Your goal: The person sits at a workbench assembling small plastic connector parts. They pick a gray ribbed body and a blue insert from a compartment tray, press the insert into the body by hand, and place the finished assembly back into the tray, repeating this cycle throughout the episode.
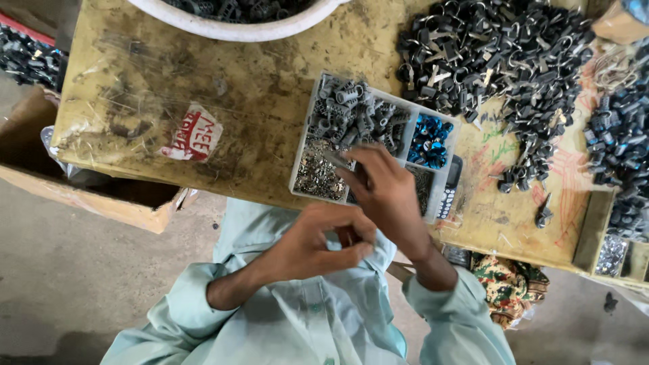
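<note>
Head cam: right hand (385,192) pinches small metal bit over parts tray (436,203) — left hand (318,243) clenched, contents unclear.

A worn, yellowish wooden desk (236,101) — scratched, stained and scribbled with red marks — stands on a bare grey concrete floor (74,270). An open cardboard box (101,203) sits by its edge, in soft, even daylight.

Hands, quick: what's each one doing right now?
Left hand: fingers curled shut at the chest; whatever it pinches cannot be told.
Right hand: reaching over the compartment tray, fingertips pinched together; contents cannot be told.
</note>
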Available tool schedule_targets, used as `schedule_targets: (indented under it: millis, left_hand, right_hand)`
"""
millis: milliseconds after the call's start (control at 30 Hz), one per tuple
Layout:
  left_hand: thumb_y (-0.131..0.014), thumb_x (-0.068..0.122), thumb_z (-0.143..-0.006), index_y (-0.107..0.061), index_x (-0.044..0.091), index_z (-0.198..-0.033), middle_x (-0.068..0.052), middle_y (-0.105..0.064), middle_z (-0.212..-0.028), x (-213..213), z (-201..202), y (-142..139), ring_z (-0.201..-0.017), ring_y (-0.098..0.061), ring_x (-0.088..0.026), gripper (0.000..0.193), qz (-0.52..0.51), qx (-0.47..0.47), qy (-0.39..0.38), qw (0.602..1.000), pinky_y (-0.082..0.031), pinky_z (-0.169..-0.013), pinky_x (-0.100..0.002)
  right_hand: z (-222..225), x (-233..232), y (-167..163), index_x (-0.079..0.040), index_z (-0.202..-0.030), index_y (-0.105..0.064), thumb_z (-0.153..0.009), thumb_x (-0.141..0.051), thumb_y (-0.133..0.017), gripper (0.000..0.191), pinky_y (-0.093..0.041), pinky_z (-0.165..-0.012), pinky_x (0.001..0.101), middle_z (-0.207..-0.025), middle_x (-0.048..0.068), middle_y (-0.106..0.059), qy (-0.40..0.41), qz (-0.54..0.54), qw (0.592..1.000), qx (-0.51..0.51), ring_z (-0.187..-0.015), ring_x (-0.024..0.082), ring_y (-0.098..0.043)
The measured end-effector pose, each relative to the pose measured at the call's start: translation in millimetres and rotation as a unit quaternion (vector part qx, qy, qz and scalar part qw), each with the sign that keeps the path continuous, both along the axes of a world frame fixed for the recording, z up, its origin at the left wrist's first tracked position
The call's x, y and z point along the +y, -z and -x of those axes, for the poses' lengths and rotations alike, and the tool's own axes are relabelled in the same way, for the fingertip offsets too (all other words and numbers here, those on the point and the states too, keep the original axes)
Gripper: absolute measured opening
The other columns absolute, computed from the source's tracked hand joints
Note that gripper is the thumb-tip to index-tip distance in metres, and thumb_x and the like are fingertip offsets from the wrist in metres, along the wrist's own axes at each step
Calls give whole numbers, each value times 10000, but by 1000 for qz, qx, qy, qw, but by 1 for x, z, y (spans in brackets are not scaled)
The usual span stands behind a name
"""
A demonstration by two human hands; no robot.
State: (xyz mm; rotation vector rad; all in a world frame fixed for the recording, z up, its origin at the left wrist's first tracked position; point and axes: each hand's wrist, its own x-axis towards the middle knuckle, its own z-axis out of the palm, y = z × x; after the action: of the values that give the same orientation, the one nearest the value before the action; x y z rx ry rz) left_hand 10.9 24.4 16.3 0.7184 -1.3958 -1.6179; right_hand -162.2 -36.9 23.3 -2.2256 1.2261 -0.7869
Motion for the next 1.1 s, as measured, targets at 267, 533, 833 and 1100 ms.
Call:
schedule_targets:
  millis: [267,533,833,1100]
  left_hand:
    - [-672,68,-989,-652,3,-1031,-56,-700,-959,-15,5,18,-900,-692,-114,80,-179,195,36,964,-592,-830,-286]
    - [-727,40,-946,-688,-21,-942,-55,-706,-832,-16,12,23,-718,-651,-99,73,-256,153,-40,954,-548,-646,-258]
    - [-746,51,-901,-689,-15,-871,1,-679,-734,-6,20,3,-613,-574,-17,93,-225,19,-106,968,-458,-515,-198]
    - [-738,48,-891,-673,-13,-846,-22,-672,-693,-8,14,1,-576,-586,-32,100,-254,45,-66,964,-469,-486,-212]
  right_hand:
    - [53,43,5,8,-1201,-641,-939,85,-712,282,-546,-859,344,-1125,134,-649,-32,-302,876,-374,-1009,227,-647]
    - [42,58,-1,-23,-1335,-607,-918,90,-690,439,-590,-870,315,-1175,118,-683,60,-154,968,-191,-1045,194,-707]
    - [43,60,-15,-89,-1234,-686,-872,143,-697,430,-598,-909,323,-1235,127,-699,37,46,997,-57,-1096,261,-725]
    - [46,61,-16,-88,-1220,-720,-868,139,-715,419,-599,-856,315,-1207,112,-699,26,32,997,-65,-1042,233,-729]
